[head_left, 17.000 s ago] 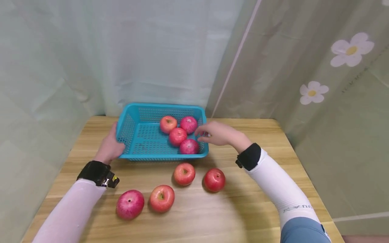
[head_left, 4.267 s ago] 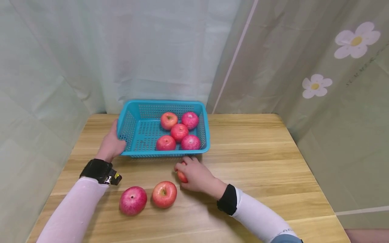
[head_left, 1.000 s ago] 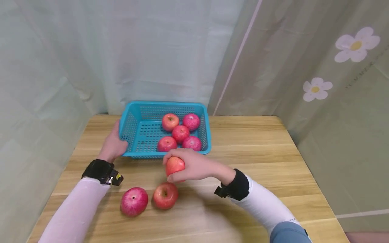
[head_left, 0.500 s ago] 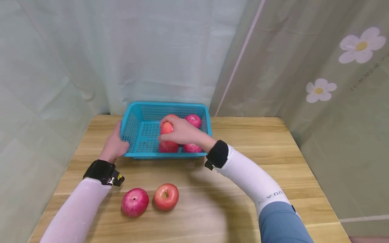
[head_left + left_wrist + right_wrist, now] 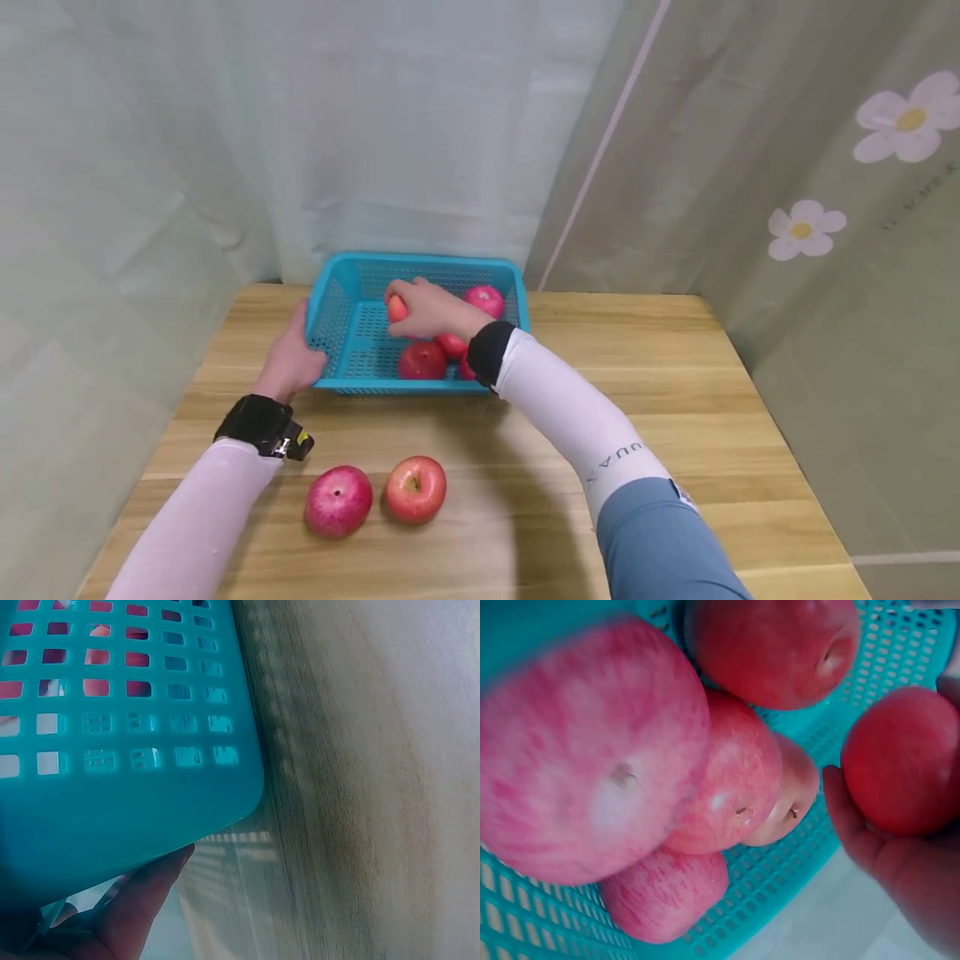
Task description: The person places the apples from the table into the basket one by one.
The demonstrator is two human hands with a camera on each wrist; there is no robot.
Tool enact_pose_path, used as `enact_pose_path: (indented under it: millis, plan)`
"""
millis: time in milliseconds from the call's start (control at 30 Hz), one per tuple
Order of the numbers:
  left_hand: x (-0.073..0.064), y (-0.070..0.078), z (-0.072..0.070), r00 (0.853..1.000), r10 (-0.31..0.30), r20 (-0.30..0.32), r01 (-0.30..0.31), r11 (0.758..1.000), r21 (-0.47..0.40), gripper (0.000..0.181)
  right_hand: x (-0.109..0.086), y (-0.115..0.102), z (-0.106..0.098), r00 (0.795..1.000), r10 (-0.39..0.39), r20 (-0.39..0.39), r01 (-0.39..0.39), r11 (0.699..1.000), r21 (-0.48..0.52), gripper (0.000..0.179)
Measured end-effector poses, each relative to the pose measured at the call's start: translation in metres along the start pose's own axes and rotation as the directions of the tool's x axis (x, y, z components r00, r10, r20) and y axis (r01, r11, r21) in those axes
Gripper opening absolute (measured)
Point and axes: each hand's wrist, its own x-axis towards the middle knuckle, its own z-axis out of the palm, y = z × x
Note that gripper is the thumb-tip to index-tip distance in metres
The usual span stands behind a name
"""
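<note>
Apple point(image 5: 397, 309) was grasped in the curled fingers of the right hand point(image 5: 432, 312) over the blue basket point(image 5: 375, 385), whose left end the left hand point(image 5: 294, 358) gripped; gentle release, clear of the other apples point(image 5: 422, 362) inside, appeared best to avoid bruising.

1. In front of you is a wooden table point(image 5: 675, 417), pale brown, its grain running across from 9 to 3 o'clock.
2. Toward 11 o'clock you have a blue perforated basket point(image 5: 375, 385) standing on it, near the far edge.
3. Toward 8 o'clock you see a dark pink apple point(image 5: 338, 502) lying on the wood.
4. Just beside it, at its 3 o'clock, sits your orange-red apple point(image 5: 416, 490), not touching.
</note>
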Motion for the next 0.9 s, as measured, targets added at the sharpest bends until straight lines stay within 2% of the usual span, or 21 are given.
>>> enact_pose_path:
  millis: [100, 233, 333, 433, 667, 900]
  plan:
    - [-0.001, 0.001, 0.001, 1.000, -0.001, 0.002, 0.001, 1.000, -0.002, 0.107, 0.010, -0.003, 0.005, 0.997, -0.040, 0.071, 0.048, 0.992, -0.116, 0.056]
    - [-0.001, 0.002, 0.001, 1.000, 0.016, -0.007, -0.016, 1.000, -0.007, 0.107, 0.019, -0.010, 0.009, 0.986, -0.079, 0.148, 0.117, 0.957, -0.267, 0.057]
    - [-0.001, 0.002, 0.003, 0.999, 0.029, -0.019, -0.030, 1.000, -0.006, 0.106, 0.022, -0.013, 0.012, 0.979, -0.081, 0.187, 0.142, 0.929, -0.341, 0.058]
    - [-0.001, 0.002, 0.007, 0.999, 0.032, -0.020, -0.032, 0.999, -0.004, 0.105, 0.024, -0.012, 0.015, 0.976, -0.059, 0.211, 0.136, 0.919, -0.370, 0.056]
    - [-0.005, 0.004, 0.012, 0.998, 0.057, -0.023, -0.057, 0.998, -0.001, 0.106, 0.026, -0.004, 0.025, 0.973, -0.023, 0.228, 0.112, 0.916, -0.385, 0.057]
    - [-0.008, 0.007, 0.010, 1.000, 0.019, -0.003, -0.019, 1.000, -0.008, 0.107, 0.025, -0.001, 0.031, 0.966, -0.049, 0.254, 0.157, 0.891, -0.425, 0.058]
